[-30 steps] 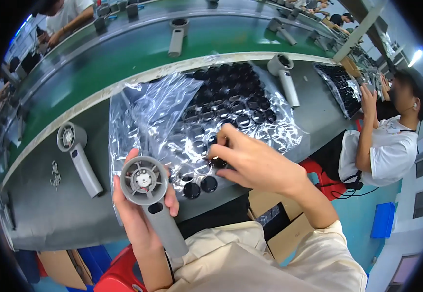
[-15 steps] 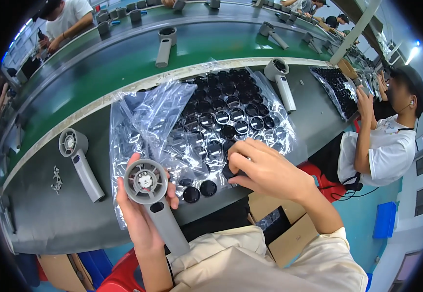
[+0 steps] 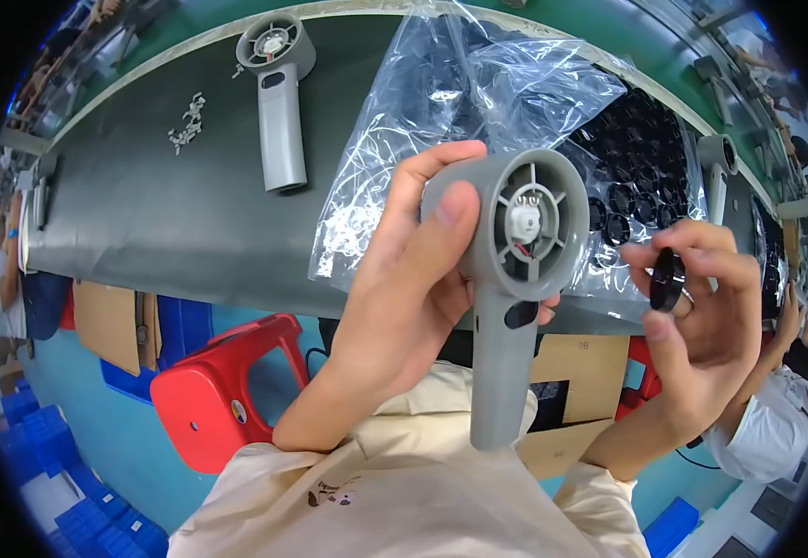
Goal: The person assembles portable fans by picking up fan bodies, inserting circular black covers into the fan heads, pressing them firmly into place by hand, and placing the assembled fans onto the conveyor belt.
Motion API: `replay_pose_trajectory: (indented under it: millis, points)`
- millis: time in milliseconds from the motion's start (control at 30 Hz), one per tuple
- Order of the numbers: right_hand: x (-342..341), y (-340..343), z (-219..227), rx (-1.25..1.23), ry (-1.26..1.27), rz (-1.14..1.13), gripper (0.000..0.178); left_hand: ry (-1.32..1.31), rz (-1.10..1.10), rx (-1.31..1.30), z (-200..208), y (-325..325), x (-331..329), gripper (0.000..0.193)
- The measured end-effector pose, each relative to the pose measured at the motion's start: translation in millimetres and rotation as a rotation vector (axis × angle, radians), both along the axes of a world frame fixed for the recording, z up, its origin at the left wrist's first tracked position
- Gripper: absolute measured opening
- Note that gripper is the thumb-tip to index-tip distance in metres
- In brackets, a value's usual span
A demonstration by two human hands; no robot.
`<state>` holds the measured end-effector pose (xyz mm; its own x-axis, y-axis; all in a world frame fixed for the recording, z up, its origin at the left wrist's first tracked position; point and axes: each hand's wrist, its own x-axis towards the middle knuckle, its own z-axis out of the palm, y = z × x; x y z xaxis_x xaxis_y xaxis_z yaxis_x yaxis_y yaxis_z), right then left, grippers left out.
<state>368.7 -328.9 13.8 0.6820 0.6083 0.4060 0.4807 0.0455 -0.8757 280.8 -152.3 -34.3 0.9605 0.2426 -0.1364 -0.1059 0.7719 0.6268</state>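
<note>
Separately, grey fan (image 3: 501,344) in left hand (image 3: 406,284), black disc (image 3: 668,281) in right hand (image 3: 715,325).

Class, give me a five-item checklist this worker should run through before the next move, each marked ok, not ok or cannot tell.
1. Gray handheld fan held firmly: ok, the left hand wraps around its round head.
2. Spoked face of the fan uncovered: ok, its white hub shows.
3. Black disc in hand: ok, the right hand holds it, apart from the fan.
4. Disc free of flaws: cannot tell, it is seen nearly edge-on.
5. Loose bits tidied: not ok, small white pieces lie scattered on the table.
</note>
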Motion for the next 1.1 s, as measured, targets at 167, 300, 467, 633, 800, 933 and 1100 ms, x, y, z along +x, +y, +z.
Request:
replay_pose_trajectory:
  millis: [167, 300, 467, 633, 800, 933, 1100]
  points:
    - [15.5, 12.2, 16.5, -0.198, -0.294, 0.312, 0.049, 0.033, -0.018, 0.373, 12.0, 5.8, -10.7, 0.063]
    - [10.1, 24.4, 7.2, -0.135, -0.122, 0.330, 0.051, 0.012, 0.211, 0.491, 6.1, 0.8, -13.0, 0.067]
    - [14.0, 28.8, 0.5, -0.073, -0.109, 0.350, 0.051, -0.114, 0.209, 0.505, 8.2, 1.4, -13.2, 0.073]
    - [14.3, 33.1, -1.6, -0.016, -0.023, 0.336, 0.051, -0.131, 0.244, 0.496, 9.6, 1.7, -12.0, 0.074]
    - [13.7, 32.8, -4.7, 0.017, -0.019, 0.325, 0.051, -0.120, 0.253, 0.499, 7.8, 0.9, -10.6, 0.072]
    - [17.2, 31.1, -3.7, -0.031, -0.062, 0.345, 0.052, -0.126, 0.244, 0.469, 7.6, 0.2, -11.9, 0.070]
    - [7.7, 35.3, 4.5, -0.066, -0.100, 0.281, 0.050, -0.146, 0.285, 0.478, 7.6, -2.5, -10.4, 0.070]
